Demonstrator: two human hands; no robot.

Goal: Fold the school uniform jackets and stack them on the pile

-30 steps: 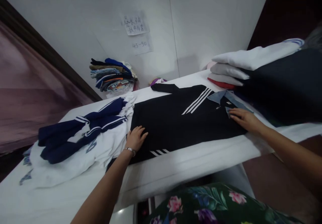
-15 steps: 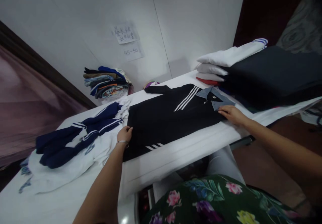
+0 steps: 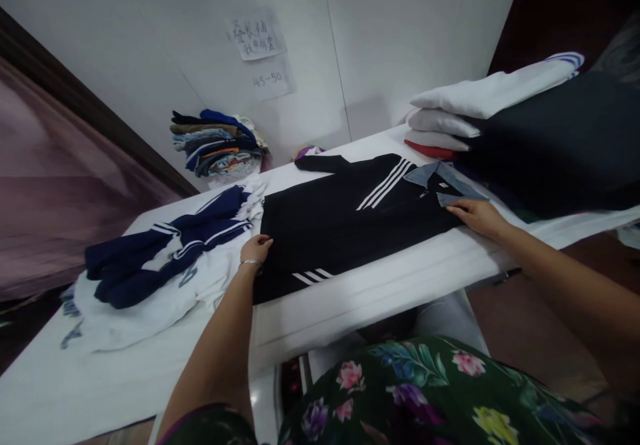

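Note:
A black long-sleeved shirt [image 3: 325, 221] with white stripes and a blue denim-like collar lies spread on the white table, its hem to the left and its collar to the right. At the hem, my left hand [image 3: 256, 249] pinches the fabric, a bracelet round the wrist. My right hand [image 3: 477, 217] grips the cloth by the collar with thumb and fingers closed. One sleeve stretches out at the far side. The near sleeve, with three white stripes, is folded over along the front edge by the hem.
Navy and white garments [image 3: 170, 245] lie loosely heaped on the left of the table [image 3: 100, 391]. A stack of folded clothes [image 3: 220, 145] stands against the wall. Folded white [image 3: 490, 95] and dark clothes [image 3: 560, 145] are piled at the right. Handwritten papers [image 3: 257, 38] hang on the wall.
The camera view has shifted, so everything appears slightly higher and further right. Both hands keep their hold on the shirt, which lies much the same.

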